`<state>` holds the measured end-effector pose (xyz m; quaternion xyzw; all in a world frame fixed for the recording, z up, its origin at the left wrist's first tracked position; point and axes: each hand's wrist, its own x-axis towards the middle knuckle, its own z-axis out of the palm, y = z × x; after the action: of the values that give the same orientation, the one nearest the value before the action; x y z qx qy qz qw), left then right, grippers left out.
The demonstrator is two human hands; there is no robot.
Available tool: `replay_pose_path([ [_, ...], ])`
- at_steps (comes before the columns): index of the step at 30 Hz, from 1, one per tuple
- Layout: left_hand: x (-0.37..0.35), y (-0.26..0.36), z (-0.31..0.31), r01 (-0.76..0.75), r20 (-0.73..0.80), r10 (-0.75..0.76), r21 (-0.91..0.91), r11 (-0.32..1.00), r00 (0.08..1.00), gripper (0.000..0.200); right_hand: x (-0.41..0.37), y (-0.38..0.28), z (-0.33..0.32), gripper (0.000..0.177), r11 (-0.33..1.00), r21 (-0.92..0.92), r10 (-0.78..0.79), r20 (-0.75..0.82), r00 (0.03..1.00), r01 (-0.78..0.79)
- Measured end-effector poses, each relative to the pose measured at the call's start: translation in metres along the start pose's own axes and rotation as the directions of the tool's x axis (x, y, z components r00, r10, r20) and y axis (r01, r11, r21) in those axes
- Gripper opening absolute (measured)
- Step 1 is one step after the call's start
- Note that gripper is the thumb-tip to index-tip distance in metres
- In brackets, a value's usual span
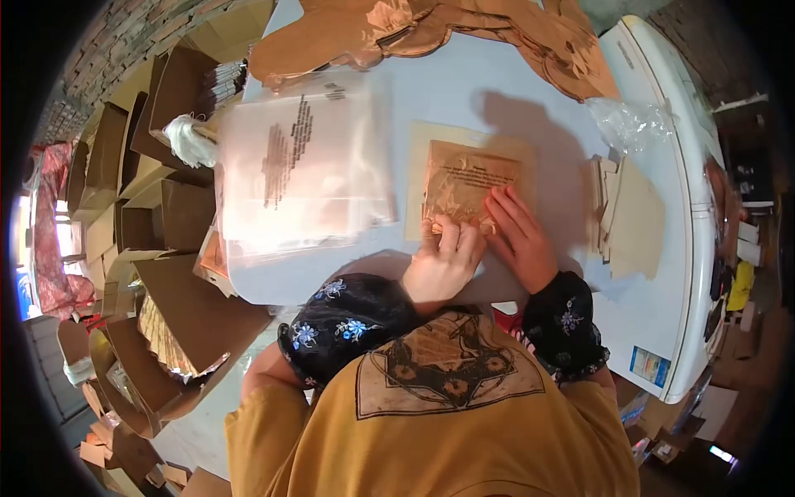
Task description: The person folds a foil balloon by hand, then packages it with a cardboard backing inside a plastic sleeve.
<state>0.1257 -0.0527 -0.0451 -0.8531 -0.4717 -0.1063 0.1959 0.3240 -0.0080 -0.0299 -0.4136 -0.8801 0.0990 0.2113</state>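
In front of me a clear plastic bag (468, 178) with dark printed text lies flat over something brown, its surface wrinkled and shiny. Beneath it is a cream sheet (418, 149), larger than the bag. My left hand (447, 261) is closed at the bag's near edge, fingers curled and pinching the plastic. Stretched fingers of my right hand (522, 240) rest flat on the bag's lower right part. To the left lies a stack of large clear plastic bags (315, 157), also printed. Several cream cards (629, 211) are piled to the right.
Brown paper or card pieces (431, 33) cover the table's far edge. Crumpled clear plastic (629, 124) sits by a white appliance (662, 248) lying on the right. Open cardboard boxes (190, 306) crowd the left side, near a bundle of white string (190, 141).
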Motion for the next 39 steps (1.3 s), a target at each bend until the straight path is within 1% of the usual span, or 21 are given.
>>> replay_pose_path([
  [4, 0.002, 0.002, 0.001, -0.008, -0.013, 0.007, -0.078, 0.997, 1.000, 0.044, -0.005, 0.010, 0.006, 0.056, 0.999, 0.048, -0.006, 0.002, 1.000, 0.006],
  [5, 0.017, 0.006, 0.004, -0.072, -0.075, 0.069, -0.032, 0.997, 0.995, 0.038, -0.010, 0.019, -0.004, 0.054, 1.000, 0.010, 0.024, -0.042, 0.999, -0.024],
  [6, 0.006, 0.004, 0.011, -0.012, -0.086, 0.008, -0.041, 0.999, 0.996, 0.037, -0.009, 0.021, -0.007, 0.053, 1.000, 0.025, 0.009, -0.042, 0.999, -0.008],
  [8, 0.017, 0.002, 0.011, 0.000, -0.065, -0.003, -0.043, 0.999, 0.998, 0.034, 0.004, 0.018, 0.001, 0.050, 0.997, 0.075, -0.024, -0.032, 0.999, 0.026],
  [11, 0.029, 0.003, 0.019, 0.019, -0.080, -0.024, -0.064, 0.998, 0.997, 0.033, 0.008, 0.025, 0.000, 0.048, 1.000, 0.007, -0.014, -0.063, 0.998, 0.015],
  [14, 0.036, 0.004, 0.020, 0.022, -0.052, -0.027, -0.096, 0.995, 0.998, 0.033, 0.008, 0.025, -0.038, 0.039, 0.995, 0.093, 0.034, -0.065, 0.997, -0.027],
  [16, 0.040, 0.010, 0.023, 0.035, -0.052, -0.039, -0.079, 0.996, 0.998, 0.035, 0.008, 0.027, -0.084, 0.030, 0.964, 0.128, 0.248, -0.120, 0.961, -0.233],
  [18, 0.036, 0.013, 0.021, 0.040, -0.028, -0.040, 0.006, 0.999, 0.999, 0.036, 0.007, 0.047, -0.100, 0.024, 0.893, 0.142, 0.449, -0.215, 0.867, -0.427],
  [20, 0.036, 0.012, 0.019, 0.036, -0.041, -0.037, -0.009, 0.999, 0.998, 0.037, 0.017, 0.051, -0.117, 0.023, 0.944, 0.058, 0.329, -0.205, 0.922, -0.324],
  [22, 0.037, 0.006, 0.008, 0.058, -0.018, -0.058, -0.037, 0.998, 0.998, 0.042, 0.022, 0.048, -0.116, 0.021, 0.930, 0.054, 0.368, -0.135, 0.920, -0.364],
  [23, 0.037, 0.004, 0.005, 0.063, -0.012, -0.064, -0.056, 0.996, 0.998, 0.045, 0.020, 0.055, -0.116, 0.019, 0.887, -0.065, 0.442, -0.160, 0.883, -0.456],
  [24, 0.035, 0.003, 0.005, 0.061, -0.007, -0.061, -0.036, 0.998, 0.998, 0.045, 0.015, 0.065, -0.120, 0.019, 0.818, -0.181, 0.513, -0.198, 0.835, -0.545],
  [26, 0.032, 0.002, 0.006, 0.043, -0.005, -0.043, -0.008, 0.999, 0.999, 0.047, 0.012, 0.096, -0.145, 0.021, 0.692, -0.260, 0.549, -0.418, 0.724, -0.674],
  [27, 0.032, -0.001, 0.001, -0.011, 0.038, 0.010, 0.031, 0.999, 0.999, 0.047, 0.002, 0.126, -0.158, 0.022, 0.724, -0.273, 0.476, -0.468, 0.745, -0.634],
  [28, 0.028, 0.004, 0.013, -0.007, -0.042, 0.007, -0.012, 1.000, 0.999, 0.043, -0.013, 0.159, -0.175, 0.023, 0.728, -0.308, 0.396, -0.540, 0.742, -0.613],
  [30, 0.027, 0.007, 0.020, 0.020, -0.045, -0.019, 0.005, 1.000, 0.999, 0.042, -0.042, 0.224, -0.198, 0.021, 0.622, -0.334, 0.471, -0.563, 0.679, -0.709],
  [34, 0.035, 0.002, 0.013, 0.002, -0.088, -0.004, -0.015, 1.000, 0.996, 0.039, -0.038, 0.279, -0.210, 0.017, 0.668, -0.096, 0.646, -0.418, 0.639, -0.738],
  [36, 0.040, 0.000, 0.006, 0.014, -0.131, -0.014, 0.000, 1.000, 0.991, 0.037, -0.031, 0.306, -0.206, 0.018, 0.647, -0.114, 0.697, -0.314, 0.645, -0.754],
  [37, 0.040, 0.001, 0.009, 0.023, -0.125, -0.021, 0.012, 1.000, 0.992, 0.037, -0.023, 0.315, -0.203, 0.018, 0.582, -0.127, 0.771, -0.227, 0.595, -0.803],
  [38, 0.037, 0.002, 0.012, 0.016, -0.101, -0.015, 0.007, 1.000, 0.995, 0.037, -0.020, 0.320, -0.201, 0.020, 0.503, -0.289, 0.801, -0.198, 0.564, -0.815],
  [39, 0.034, 0.003, 0.015, 0.008, -0.076, -0.008, 0.003, 1.000, 0.997, 0.037, -0.022, 0.337, -0.197, 0.021, 0.518, -0.317, 0.786, -0.191, 0.588, -0.795],
])
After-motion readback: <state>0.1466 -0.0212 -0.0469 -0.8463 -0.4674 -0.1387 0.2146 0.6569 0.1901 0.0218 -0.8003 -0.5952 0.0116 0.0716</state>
